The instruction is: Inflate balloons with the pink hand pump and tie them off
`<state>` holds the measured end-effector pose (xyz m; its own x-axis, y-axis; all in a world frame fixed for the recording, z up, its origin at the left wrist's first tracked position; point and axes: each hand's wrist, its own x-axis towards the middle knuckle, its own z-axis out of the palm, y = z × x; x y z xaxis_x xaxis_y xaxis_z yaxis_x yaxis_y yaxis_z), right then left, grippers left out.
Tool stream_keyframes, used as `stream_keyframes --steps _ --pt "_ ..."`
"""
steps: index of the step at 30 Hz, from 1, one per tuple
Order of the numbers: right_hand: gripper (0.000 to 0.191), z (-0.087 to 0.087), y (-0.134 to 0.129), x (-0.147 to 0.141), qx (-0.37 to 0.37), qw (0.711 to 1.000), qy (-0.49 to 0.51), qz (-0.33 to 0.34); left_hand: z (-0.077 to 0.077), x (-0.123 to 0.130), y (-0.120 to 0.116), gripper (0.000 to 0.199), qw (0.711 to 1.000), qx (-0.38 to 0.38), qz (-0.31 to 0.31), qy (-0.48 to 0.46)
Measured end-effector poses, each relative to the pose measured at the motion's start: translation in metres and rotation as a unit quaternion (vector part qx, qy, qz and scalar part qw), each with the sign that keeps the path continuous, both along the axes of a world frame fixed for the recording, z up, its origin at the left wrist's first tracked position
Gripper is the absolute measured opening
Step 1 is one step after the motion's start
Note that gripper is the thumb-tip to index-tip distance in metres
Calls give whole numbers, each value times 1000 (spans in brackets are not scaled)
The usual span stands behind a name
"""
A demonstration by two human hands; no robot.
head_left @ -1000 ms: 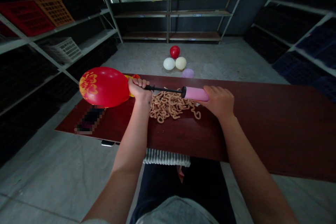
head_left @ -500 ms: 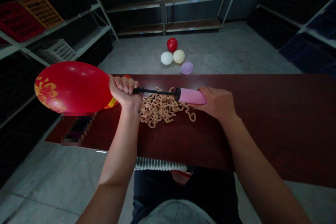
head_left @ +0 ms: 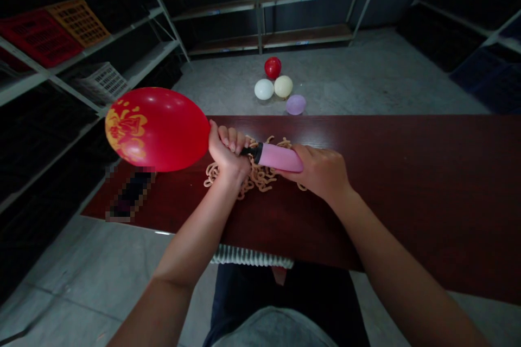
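Nearest me, a grey ribbed cloth [head_left: 252, 256] shows just under the close edge of the dark red-brown tabletop [head_left: 415, 184]. On its left end lies a pixelated item [head_left: 132, 193] that I can't make out. I have the right hand [head_left: 321, 173] clamped around the butt of a pink hand pump [head_left: 281, 157], a grip that I judge suits a straight push and pull along the barrel. The left hand [head_left: 230, 149] is closed at the pump's other end, with only a short stretch of black shaft [head_left: 246, 150] showing between. From its thumb side a taut red printed balloon [head_left: 163, 127] juts left, above the pixelated item. Its neck is hidden in the fist; presumably the fingers pinch it tight on the nozzle so that no air leaks. Below the pump lies a heap of tan curled strands [head_left: 258, 176], partly covered from view by both hands.

Past the far edge, a purple balloon [head_left: 296, 104], a white balloon [head_left: 264, 89], a cream balloon [head_left: 284, 87] and a glossy red balloon [head_left: 272, 68] sit grouped on the concrete floor [head_left: 366, 76], perhaps to free working room. Behind them stands a metal rack [head_left: 307, 37].
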<state>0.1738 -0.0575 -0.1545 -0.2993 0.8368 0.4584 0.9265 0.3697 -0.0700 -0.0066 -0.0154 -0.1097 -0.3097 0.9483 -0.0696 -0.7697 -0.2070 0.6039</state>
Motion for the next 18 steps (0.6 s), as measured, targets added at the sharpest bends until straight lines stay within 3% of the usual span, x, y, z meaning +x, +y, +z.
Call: stream_keyframes --steps 9,18 --pt "52 -10 14 -3 85 996 -21 -11 -7 -25 20 53 997 8 36 -69" --pt "42 -16 20 22 126 988 -80 -45 -12 -53 35 46 989 -11 85 -124"
